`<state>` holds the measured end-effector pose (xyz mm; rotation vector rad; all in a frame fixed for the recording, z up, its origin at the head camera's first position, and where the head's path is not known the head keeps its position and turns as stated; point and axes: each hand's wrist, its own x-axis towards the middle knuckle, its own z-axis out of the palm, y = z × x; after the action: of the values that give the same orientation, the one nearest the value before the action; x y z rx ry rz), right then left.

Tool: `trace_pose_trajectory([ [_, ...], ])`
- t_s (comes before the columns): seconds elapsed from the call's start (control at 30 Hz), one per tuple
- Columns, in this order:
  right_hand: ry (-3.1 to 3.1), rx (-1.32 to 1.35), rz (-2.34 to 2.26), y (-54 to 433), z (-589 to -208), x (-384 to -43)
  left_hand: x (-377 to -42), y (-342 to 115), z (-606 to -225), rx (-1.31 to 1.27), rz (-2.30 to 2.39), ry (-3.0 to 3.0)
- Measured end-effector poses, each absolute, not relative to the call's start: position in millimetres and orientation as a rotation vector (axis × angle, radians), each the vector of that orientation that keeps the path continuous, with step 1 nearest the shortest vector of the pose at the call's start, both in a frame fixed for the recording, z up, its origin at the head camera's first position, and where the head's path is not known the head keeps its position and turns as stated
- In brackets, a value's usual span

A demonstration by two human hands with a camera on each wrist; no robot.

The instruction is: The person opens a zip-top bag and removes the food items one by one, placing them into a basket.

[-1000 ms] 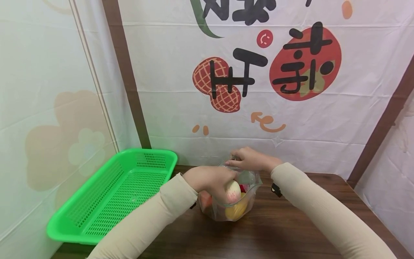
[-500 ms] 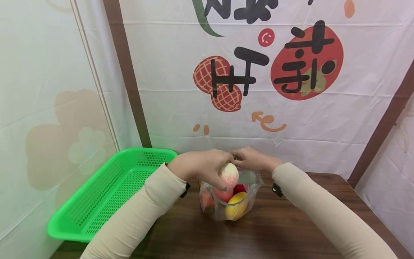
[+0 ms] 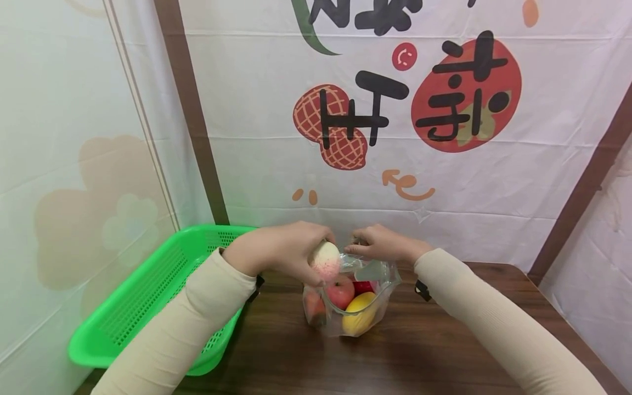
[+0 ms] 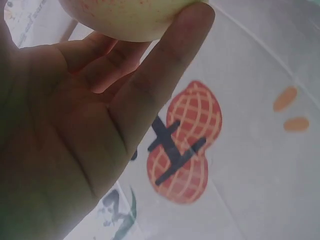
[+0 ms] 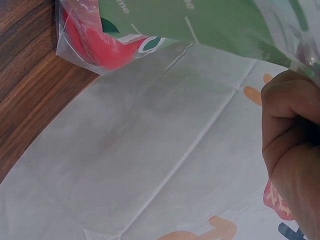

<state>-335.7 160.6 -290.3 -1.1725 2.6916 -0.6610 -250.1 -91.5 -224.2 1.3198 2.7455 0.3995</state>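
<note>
My left hand (image 3: pixel 281 249) grips a cream-and-pink peach (image 3: pixel 326 261) over the left side of a clear plastic bag (image 3: pixel 333 323). In the left wrist view, the fingers curl round the underside of the peach (image 4: pixel 130 17). My right hand (image 3: pixel 386 244) pinches the bag's back rim and holds its mouth up; in the right wrist view its curled fingers grip the bag's gathered edge, beside a green printed panel (image 5: pixel 200 25). Inside the bag lie a red-pink apple (image 3: pixel 340 293), a yellow oval fruit (image 3: pixel 359 317) and a deeper red piece (image 3: pixel 364 287), partly hidden. An orange-red piece (image 3: pixel 314 307) shows at the left.
A green perforated plastic basket (image 3: pixel 91 345) stands on the left of the dark wooden table (image 3: pixel 434 351), partly covered by my left sleeve. A white printed curtain (image 3: pixel 276 164) hangs close behind the bag, and others hang at both sides.
My left hand has risen out of the bag with the peach and moved left towards the basket, uncovering the apple. My right hand has stayed at the bag's rim.
</note>
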Motion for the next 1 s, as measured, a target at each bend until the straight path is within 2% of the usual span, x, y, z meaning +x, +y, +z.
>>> trace_pose_trajectory([
  [0.33,2.691,-1.221,-0.656,163.0,-290.6,-333.9,-239.1,-135.9,-219.4,1.213,0.368,2.855],
  [0.77,2.72,-1.263,-0.631,164.5,-292.1,-333.2,-224.1,-200.6,-240.0,0.991,0.364,2.959],
  [1.0,2.705,-1.23,-0.63,164.8,-291.5,-331.7,-217.3,-233.1,-263.7,0.849,0.418,2.964],
])
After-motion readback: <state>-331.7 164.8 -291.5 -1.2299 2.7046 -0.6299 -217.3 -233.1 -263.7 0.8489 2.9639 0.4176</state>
